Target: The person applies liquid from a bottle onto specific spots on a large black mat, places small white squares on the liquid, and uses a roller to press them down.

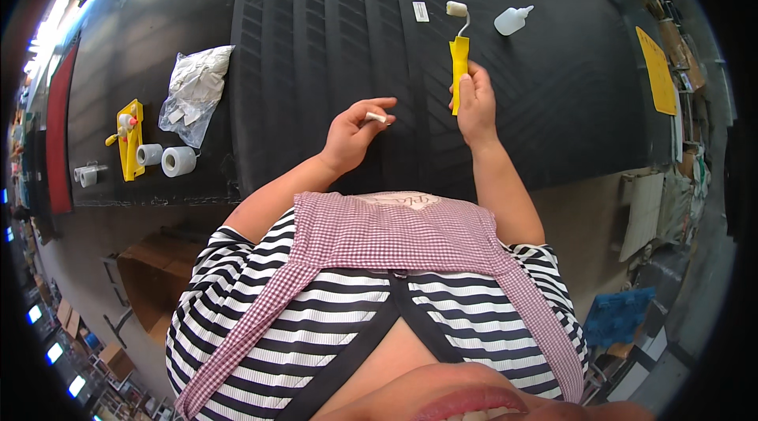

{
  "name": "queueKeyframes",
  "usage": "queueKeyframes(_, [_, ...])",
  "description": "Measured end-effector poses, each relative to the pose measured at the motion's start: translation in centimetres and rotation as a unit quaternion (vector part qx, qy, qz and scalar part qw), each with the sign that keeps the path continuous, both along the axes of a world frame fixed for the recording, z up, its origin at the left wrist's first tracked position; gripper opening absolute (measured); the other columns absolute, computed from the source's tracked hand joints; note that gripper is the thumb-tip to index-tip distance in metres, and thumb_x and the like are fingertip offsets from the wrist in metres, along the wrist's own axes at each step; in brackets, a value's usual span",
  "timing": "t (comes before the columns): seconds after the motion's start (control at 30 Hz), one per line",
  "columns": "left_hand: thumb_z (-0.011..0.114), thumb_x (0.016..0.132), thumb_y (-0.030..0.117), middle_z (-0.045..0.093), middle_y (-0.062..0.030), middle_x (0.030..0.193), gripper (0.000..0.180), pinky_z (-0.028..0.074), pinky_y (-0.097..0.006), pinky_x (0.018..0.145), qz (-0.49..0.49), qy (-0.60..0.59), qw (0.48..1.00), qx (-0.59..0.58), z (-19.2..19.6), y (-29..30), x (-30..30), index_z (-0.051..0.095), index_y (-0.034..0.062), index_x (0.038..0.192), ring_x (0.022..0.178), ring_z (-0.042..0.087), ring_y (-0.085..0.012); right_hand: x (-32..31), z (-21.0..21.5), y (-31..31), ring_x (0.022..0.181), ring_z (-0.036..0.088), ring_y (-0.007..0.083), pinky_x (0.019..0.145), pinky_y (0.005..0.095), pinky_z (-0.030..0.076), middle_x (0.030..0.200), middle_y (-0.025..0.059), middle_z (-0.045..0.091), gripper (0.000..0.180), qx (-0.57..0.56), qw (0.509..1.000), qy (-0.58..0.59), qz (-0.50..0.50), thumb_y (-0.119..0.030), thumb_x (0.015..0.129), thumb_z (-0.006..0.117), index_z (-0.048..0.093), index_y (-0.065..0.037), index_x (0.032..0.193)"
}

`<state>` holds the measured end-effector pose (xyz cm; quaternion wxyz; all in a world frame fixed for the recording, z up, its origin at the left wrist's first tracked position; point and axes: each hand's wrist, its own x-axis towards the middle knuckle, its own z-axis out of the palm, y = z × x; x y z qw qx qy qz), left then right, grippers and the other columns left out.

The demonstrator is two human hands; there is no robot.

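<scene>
Small white piece (376,116) pinched at the fingertips of the left hand (353,135), held just over the tread of a big black tyre (332,42). Long axis of the piece lying roughly across, pointing toward the right hand. Left fingers closed on it, thumb on top; the other fingers curled.

Just to the right, a small roller (459,46) with yellow handle, gripped in the right hand (474,101). Fist closed around the lower end of the handle. Handle standing along the tread grooves, white roller head at the far end, away from the body, near the tyre surface. Cannot tell if the head touches the rubber.

So: piece lying left of the roller and nearer the body, both hands near each other, left hand the nearer one to the piece, of course, as already holding it.

Further out: a white squeeze bottle (512,20) lying beyond the roller head, a small white label (421,11) beside it. Far to the left, a crumpled plastic bag (196,91), two tape rolls (170,159), and a yellow tool (129,139).
</scene>
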<state>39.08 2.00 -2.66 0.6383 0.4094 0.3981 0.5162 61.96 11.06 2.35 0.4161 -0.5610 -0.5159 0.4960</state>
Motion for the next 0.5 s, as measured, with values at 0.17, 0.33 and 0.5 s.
queueKeyframes(0.17, [0.056,0.098,-0.003,0.064,-0.0118,0.126,0.011,0.055,-0.028,0.090,-0.002,0.143,0.987,0.069,-0.8,0.0,0.3,0.065,0.0023,0.097,0.101,0.068,-0.0177,-0.7,0.3,1.5,0.064,0.053,0.0066,0.059,0.0228,0.050,0.091,0.0048,0.061,0.045,-0.011,0.999,-0.005,0.052,-0.013,0.106,0.045,0.047,-0.013,0.150])
queueKeyframes(0.33, [0.057,0.097,-0.004,0.065,-0.0114,0.124,0.011,0.055,-0.028,0.090,-0.005,0.196,0.976,0.097,-0.5,0.2,0.3,0.066,0.0021,0.097,0.100,0.068,-0.0168,-1.9,0.1,2.5,0.062,0.054,0.0067,0.058,0.0231,0.049,0.089,0.0061,0.063,0.040,-0.034,0.997,-0.031,0.058,-0.013,0.105,0.046,0.056,-0.013,0.144])
queueKeyframes(0.5, [0.058,0.097,-0.004,0.065,-0.0117,0.124,0.010,0.055,-0.028,0.091,-0.001,0.178,0.981,0.084,-0.6,0.3,0.3,0.066,0.0014,0.097,0.101,0.068,-0.0172,-2.0,0.1,3.9,0.059,0.053,0.0068,0.056,0.0241,0.049,0.082,0.0036,0.060,0.040,-0.048,0.993,-0.087,0.056,-0.013,0.104,0.046,0.059,-0.011,0.142])
